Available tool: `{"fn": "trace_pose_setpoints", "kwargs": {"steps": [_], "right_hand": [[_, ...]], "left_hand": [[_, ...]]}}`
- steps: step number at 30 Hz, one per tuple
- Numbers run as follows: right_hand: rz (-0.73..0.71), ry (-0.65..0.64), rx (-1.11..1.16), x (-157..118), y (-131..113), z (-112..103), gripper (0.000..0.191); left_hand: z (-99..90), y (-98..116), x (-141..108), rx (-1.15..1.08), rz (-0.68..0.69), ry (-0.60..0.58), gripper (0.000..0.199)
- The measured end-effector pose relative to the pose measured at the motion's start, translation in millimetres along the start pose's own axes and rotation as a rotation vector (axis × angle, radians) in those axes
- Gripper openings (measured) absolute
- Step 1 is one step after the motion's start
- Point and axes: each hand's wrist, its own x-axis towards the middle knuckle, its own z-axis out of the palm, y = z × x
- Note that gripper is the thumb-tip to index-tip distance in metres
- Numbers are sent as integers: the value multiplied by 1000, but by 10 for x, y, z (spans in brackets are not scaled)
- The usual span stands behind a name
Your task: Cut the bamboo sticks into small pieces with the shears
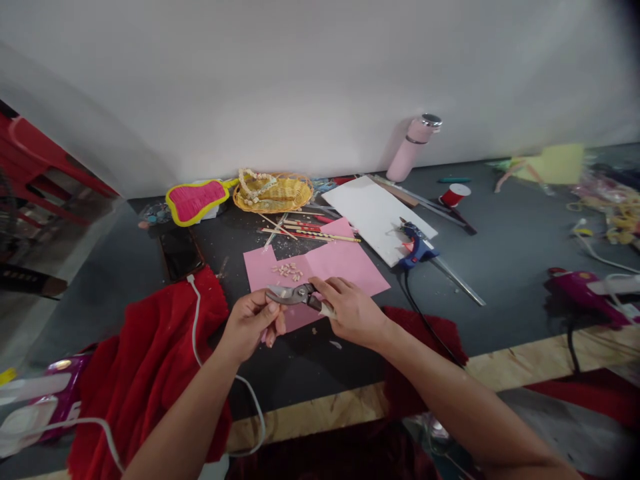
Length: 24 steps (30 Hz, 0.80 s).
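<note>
My right hand point(355, 312) is closed around the handles of a pair of pruning shears point(301, 293), whose curved blades point left. Close to the blades, my left hand point(253, 325) is closed in a pinch; a small pale bit shows between the blades, but what the fingers hold is too small to make out. Under both hands lies a folded pink paper sheet point(350, 263). A small pile of short pale pieces point(289, 271) rests on it, just beyond the shears.
Thin sticks point(310, 233) lie beyond the paper, before a wicker basket point(280, 193). A blue glue gun point(417, 250) rests by a white board point(375, 213). Left are a phone point(181, 253) and red cloth point(165, 340) with a white cable. A pink bottle point(410, 150) stands against the wall.
</note>
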Motion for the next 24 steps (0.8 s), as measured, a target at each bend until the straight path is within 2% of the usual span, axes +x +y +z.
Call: {"fn": "trace_pose_setpoints", "kwargs": {"steps": [8,15,18,24], "right_hand": [[45,25,-25,25,30,48,52],[82,-3,-88,29,40,7,68],[81,-30,-92,19,30,-30,70],[68,-27,-82,23,51,-29,75]], "left_hand": [[7,-6,35,132,110,67,25],[57,-1,-17,547,220,282,16],[47,22,-33,573,212,227,18],[-12,89,5,440,124,105,23]]}}
